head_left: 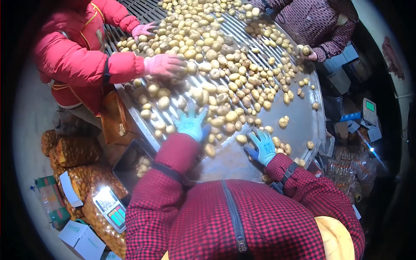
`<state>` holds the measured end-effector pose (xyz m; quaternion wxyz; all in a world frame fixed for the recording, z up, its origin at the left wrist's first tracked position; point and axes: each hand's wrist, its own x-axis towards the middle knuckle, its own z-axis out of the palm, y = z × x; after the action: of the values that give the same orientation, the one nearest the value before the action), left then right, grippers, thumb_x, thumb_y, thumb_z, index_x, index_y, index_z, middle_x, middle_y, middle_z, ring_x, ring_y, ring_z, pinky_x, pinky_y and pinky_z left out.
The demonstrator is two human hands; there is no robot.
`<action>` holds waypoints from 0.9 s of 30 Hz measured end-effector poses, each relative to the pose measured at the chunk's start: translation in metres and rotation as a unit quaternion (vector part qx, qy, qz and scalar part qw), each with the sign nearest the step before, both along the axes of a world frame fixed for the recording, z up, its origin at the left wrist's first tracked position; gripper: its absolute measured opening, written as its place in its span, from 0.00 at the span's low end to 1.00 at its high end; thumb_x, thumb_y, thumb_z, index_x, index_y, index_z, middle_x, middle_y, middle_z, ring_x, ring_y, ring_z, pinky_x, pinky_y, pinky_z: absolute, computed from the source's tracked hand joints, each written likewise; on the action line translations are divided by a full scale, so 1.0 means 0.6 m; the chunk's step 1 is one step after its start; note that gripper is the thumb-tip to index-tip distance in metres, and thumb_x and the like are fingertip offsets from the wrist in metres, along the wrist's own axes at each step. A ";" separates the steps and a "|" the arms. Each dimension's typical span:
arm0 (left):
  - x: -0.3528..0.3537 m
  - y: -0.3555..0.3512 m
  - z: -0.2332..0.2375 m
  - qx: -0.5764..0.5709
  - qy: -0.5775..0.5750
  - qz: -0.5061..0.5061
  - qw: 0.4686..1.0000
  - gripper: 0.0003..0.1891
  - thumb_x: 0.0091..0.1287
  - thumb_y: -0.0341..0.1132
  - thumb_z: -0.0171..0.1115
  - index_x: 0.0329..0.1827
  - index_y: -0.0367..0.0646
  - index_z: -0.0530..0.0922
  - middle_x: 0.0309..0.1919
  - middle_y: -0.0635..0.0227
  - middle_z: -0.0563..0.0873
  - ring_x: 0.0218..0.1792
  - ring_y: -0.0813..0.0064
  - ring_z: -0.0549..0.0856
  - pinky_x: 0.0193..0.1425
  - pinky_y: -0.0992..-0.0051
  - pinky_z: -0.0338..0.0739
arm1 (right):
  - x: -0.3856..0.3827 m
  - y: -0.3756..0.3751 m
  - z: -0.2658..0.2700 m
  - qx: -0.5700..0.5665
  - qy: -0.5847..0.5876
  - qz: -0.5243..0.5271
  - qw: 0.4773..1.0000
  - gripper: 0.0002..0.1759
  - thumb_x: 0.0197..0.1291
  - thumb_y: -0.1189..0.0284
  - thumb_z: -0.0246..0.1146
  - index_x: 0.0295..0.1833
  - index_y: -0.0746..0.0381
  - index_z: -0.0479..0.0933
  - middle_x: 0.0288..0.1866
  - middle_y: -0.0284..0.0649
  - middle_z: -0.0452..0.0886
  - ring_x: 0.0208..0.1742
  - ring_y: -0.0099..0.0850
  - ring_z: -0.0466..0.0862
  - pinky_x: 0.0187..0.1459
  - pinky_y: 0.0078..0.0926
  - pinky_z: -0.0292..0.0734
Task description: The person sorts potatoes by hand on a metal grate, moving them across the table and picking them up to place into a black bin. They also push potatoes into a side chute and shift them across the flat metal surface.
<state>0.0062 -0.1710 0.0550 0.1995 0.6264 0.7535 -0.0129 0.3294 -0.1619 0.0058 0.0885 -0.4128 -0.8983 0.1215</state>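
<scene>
- The left hand (190,124), in a teal glove, is held over the near edge of the potatoes (231,116) with its fingers spread apart; whether any potato is touched by the palm cannot be told.
- The right hand (263,148), gloved alike, is placed low over the smooth metal tray (303,112), its fingers also apart, just beside a few loose potatoes.
- Potatoes are probably best guided with open, relaxed fingers and light pressure, so that skins are not bruised against the metal.
- A thin layer should be kept under the palms, as marks are more easily spotted when potatoes are not stacked.
- Room should be left for the co-worker's pink-gloved hand (164,65), by which the pile is reached from the left.
- Dense potatoes are spread across the slatted deck (136,9); others are scattered on the tray.
- Round and oval shapes are mixed, with pale yellow to tan skins, some browner.
</scene>
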 end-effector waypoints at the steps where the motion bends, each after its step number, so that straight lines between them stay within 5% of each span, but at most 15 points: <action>1: 0.019 -0.004 -0.010 -0.014 0.011 -0.040 0.999 0.38 0.67 0.63 0.59 0.81 0.77 0.58 0.84 0.55 0.43 0.78 0.26 0.44 0.76 0.27 0.40 | 0.010 -0.015 -0.001 -0.035 0.002 -0.027 0.999 0.36 0.60 0.54 0.67 0.71 0.59 0.71 0.70 0.57 0.69 0.70 0.53 0.70 0.69 0.53 0.65; 3: 0.072 -0.020 0.008 -0.023 0.037 -0.088 0.995 0.38 0.66 0.65 0.58 0.80 0.76 0.60 0.82 0.55 0.48 0.77 0.24 0.41 0.74 0.24 0.34 | 0.028 -0.022 0.001 -0.036 0.017 -0.015 0.999 0.35 0.61 0.55 0.66 0.71 0.57 0.71 0.70 0.57 0.70 0.70 0.54 0.70 0.69 0.51 0.66; 6: 0.126 -0.042 0.003 -0.001 0.048 -0.155 0.987 0.39 0.67 0.62 0.56 0.81 0.68 0.59 0.81 0.50 0.53 0.80 0.33 0.44 0.76 0.27 0.29 | 0.031 -0.035 0.012 -0.048 0.021 -0.028 0.998 0.34 0.61 0.56 0.66 0.71 0.54 0.71 0.70 0.57 0.70 0.70 0.53 0.70 0.69 0.48 0.67; 10: 0.171 -0.075 -0.019 0.046 -0.020 -0.192 0.980 0.39 0.65 0.64 0.57 0.80 0.64 0.62 0.79 0.47 0.55 0.79 0.36 0.49 0.78 0.32 0.34 | 0.036 -0.032 0.013 -0.099 0.058 -0.082 0.990 0.32 0.61 0.59 0.66 0.71 0.51 0.72 0.69 0.57 0.71 0.68 0.53 0.72 0.68 0.49 0.69; 11: 0.172 -0.082 -0.025 0.050 -0.038 -0.205 0.977 0.39 0.65 0.63 0.58 0.78 0.62 0.65 0.79 0.46 0.55 0.79 0.35 0.50 0.79 0.35 0.36 | 0.040 -0.022 -0.003 -0.089 0.121 -0.091 0.984 0.30 0.62 0.65 0.67 0.70 0.54 0.73 0.63 0.51 0.77 0.60 0.44 0.79 0.61 0.41 0.76; 13: 0.170 -0.104 -0.019 0.052 -0.094 -0.212 0.971 0.33 0.66 0.56 0.61 0.75 0.60 0.71 0.80 0.44 0.53 0.77 0.36 0.56 0.80 0.43 0.47 | 0.026 -0.012 0.023 -0.263 0.299 -0.201 0.895 0.28 0.64 0.67 0.66 0.69 0.56 0.73 0.56 0.45 0.80 0.51 0.35 0.81 0.52 0.31 0.78; 15: 0.154 -0.128 -0.050 0.125 -0.188 -0.177 0.958 0.31 0.65 0.50 0.65 0.72 0.58 0.73 0.76 0.45 0.60 0.75 0.39 0.61 0.79 0.45 0.53 | 0.017 0.007 0.031 -0.404 0.467 -0.291 0.731 0.22 0.67 0.72 0.64 0.67 0.58 0.74 0.46 0.35 0.81 0.40 0.20 0.78 0.37 0.17 0.75; 18: 0.151 -0.145 -0.079 0.163 -0.404 -0.030 0.899 0.28 0.65 0.38 0.67 0.69 0.50 0.74 0.70 0.49 0.71 0.68 0.51 0.73 0.72 0.57 0.70 | -0.015 0.021 0.084 -0.431 0.493 -0.293 0.696 0.21 0.68 0.74 0.63 0.66 0.59 0.74 0.44 0.36 0.81 0.38 0.19 0.77 0.34 0.17 0.73; 19: 0.146 -0.152 -0.041 0.176 -0.404 -0.028 0.897 0.28 0.69 0.37 0.64 0.72 0.48 0.71 0.69 0.52 0.72 0.67 0.60 0.74 0.69 0.63 0.74 | -0.027 0.019 0.097 -0.451 0.429 -0.269 0.735 0.21 0.69 0.73 0.63 0.66 0.58 0.74 0.43 0.34 0.81 0.38 0.19 0.77 0.38 0.17 0.75; 21: 0.142 -0.152 0.042 0.086 -0.599 0.099 0.790 0.28 0.74 0.41 0.60 0.74 0.41 0.66 0.61 0.56 0.78 0.61 0.64 0.80 0.63 0.66 0.79 | -0.075 0.001 0.125 -0.472 0.437 -0.130 0.755 0.18 0.69 0.70 0.63 0.63 0.57 0.78 0.48 0.37 0.84 0.46 0.27 0.82 0.49 0.23 0.80; 22: 0.141 -0.152 0.086 0.054 -0.674 0.172 0.717 0.29 0.77 0.43 0.57 0.75 0.37 0.63 0.58 0.59 0.81 0.58 0.66 0.83 0.60 0.68 0.82 | -0.093 0.012 0.115 -0.434 0.386 0.007 0.814 0.17 0.69 0.69 0.63 0.61 0.57 0.79 0.50 0.40 0.85 0.51 0.32 0.85 0.53 0.28 0.81; 24: 0.118 -0.164 0.016 0.064 -0.754 0.258 0.601 0.27 0.78 0.49 0.54 0.72 0.39 0.67 0.55 0.57 0.82 0.55 0.64 0.84 0.58 0.66 0.83 | -0.146 0.056 0.105 -0.102 0.306 0.165 0.932 0.16 0.67 0.67 0.65 0.59 0.58 0.82 0.56 0.46 0.85 0.58 0.43 0.84 0.58 0.39 0.80; 27: 0.105 -0.190 0.010 0.040 -0.815 0.425 0.392 0.26 0.79 0.52 0.50 0.67 0.41 0.72 0.50 0.58 0.84 0.49 0.64 0.86 0.53 0.66 0.84 | -0.232 0.159 0.083 -0.094 0.280 0.129 0.947 0.24 0.63 0.60 0.67 0.63 0.56 0.78 0.66 0.52 0.78 0.65 0.52 0.77 0.67 0.44 0.72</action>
<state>0.0691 -0.2852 0.0609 0.6724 -0.0556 0.3997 0.6205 0.1900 -0.0665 0.0558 0.2808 -0.2489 -0.8676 0.3264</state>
